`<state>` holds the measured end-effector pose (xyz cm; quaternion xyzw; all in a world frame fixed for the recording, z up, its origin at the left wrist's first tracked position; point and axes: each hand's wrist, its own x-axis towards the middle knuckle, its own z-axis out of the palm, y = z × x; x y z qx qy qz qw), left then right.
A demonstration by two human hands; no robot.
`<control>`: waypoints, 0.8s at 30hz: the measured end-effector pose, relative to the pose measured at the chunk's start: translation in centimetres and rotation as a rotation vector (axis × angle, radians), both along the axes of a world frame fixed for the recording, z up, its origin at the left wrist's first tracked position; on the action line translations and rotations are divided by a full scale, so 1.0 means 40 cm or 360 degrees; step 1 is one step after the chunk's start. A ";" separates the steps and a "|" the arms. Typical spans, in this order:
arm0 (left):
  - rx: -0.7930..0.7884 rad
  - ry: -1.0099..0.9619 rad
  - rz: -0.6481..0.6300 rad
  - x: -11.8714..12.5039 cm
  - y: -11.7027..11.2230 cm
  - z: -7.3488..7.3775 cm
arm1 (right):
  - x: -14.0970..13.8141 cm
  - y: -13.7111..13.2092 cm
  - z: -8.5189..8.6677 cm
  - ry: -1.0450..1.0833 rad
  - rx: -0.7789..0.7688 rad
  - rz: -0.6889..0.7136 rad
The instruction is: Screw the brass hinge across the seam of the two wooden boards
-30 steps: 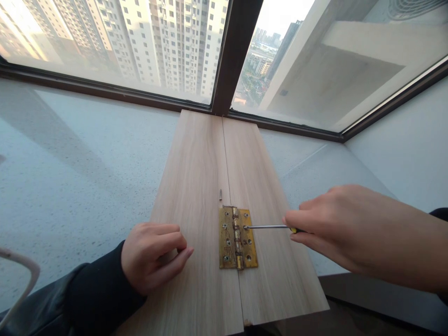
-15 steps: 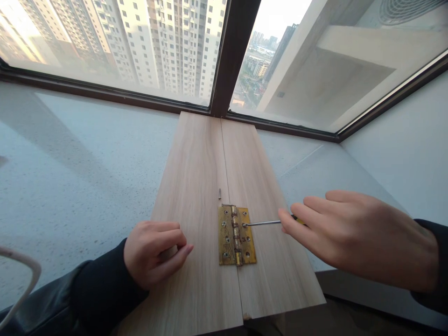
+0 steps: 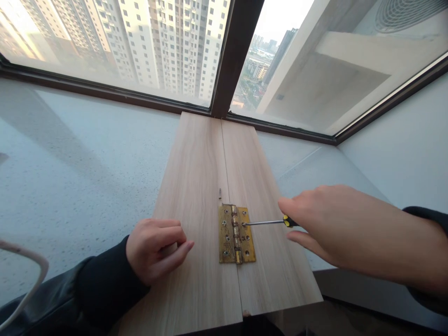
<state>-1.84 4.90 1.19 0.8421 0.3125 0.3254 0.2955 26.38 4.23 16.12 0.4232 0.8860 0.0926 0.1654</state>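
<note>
Two pale wooden boards (image 3: 196,177) lie side by side on the sill, joined near their front end by a brass hinge (image 3: 236,234). My right hand (image 3: 332,226) grips a screwdriver (image 3: 269,222) with a yellow and black handle. Its tip rests on a screw in the hinge's right leaf. My left hand (image 3: 156,249) lies curled on the left board with its fingers closed; what they may enclose is hidden. A loose screw (image 3: 220,192) lies on the left board just beyond the hinge.
The boards rest on a grey speckled windowsill (image 3: 87,163) and overhang its front edge. A dark window frame (image 3: 231,60) runs behind them, with a white wall (image 3: 402,140) to the right. A thin white curved object (image 3: 24,280) shows at the lower left.
My right hand has re-closed its fingers around the screwdriver handle after spreading them half a second ago. The tip stays on the same hinge screw. My left hand has barely moved.
</note>
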 end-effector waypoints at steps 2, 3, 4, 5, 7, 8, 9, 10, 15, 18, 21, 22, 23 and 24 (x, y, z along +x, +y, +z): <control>0.0022 0.0003 -0.0003 -0.002 0.000 -0.002 | 0.008 -0.009 0.007 -0.0126 0.0106 0.0321; 0.0029 0.0003 -0.0002 -0.002 0.001 -0.002 | 0.014 -0.015 0.009 -0.0201 0.0210 0.0499; 0.0032 0.0001 -0.0002 -0.002 0.001 -0.002 | 0.019 -0.022 0.010 -0.0267 0.0325 0.0646; 0.0034 -0.0002 0.0001 -0.002 0.001 -0.002 | 0.024 -0.028 0.011 -0.0317 0.0420 0.0744; 0.0033 -0.0003 0.0008 0.000 0.001 -0.001 | 0.031 -0.038 0.008 -0.0373 0.0442 0.0777; 0.0029 -0.0001 0.0012 0.001 0.001 -0.001 | 0.032 -0.040 0.005 -0.0367 0.0411 0.0735; 0.0024 0.0003 0.0015 0.002 0.001 0.000 | 0.032 -0.040 0.002 -0.0329 0.0369 0.0679; 0.0020 0.0008 0.0017 0.003 0.001 0.000 | 0.030 -0.038 -0.002 -0.0277 0.0310 0.0594; -0.0005 0.0008 0.0031 0.006 -0.001 -0.001 | 0.017 0.000 -0.010 -0.0118 -0.0043 -0.0282; -0.0005 -0.0015 0.0037 0.005 -0.001 -0.002 | 0.019 0.010 -0.007 -0.0101 -0.0252 -0.0614; 0.0015 -0.0002 0.0026 0.003 0.000 -0.003 | 0.034 -0.006 -0.003 -0.0116 -0.0130 -0.0088; 0.0025 0.0007 0.0026 0.002 0.000 -0.003 | 0.040 -0.014 -0.001 -0.0160 -0.0004 0.0176; 0.0035 0.0015 0.0029 0.002 0.000 -0.003 | 0.046 -0.022 0.000 -0.0210 0.0135 0.0417; 0.0044 0.0021 0.0032 0.002 -0.001 -0.002 | 0.052 -0.028 0.001 -0.0260 0.0256 0.0599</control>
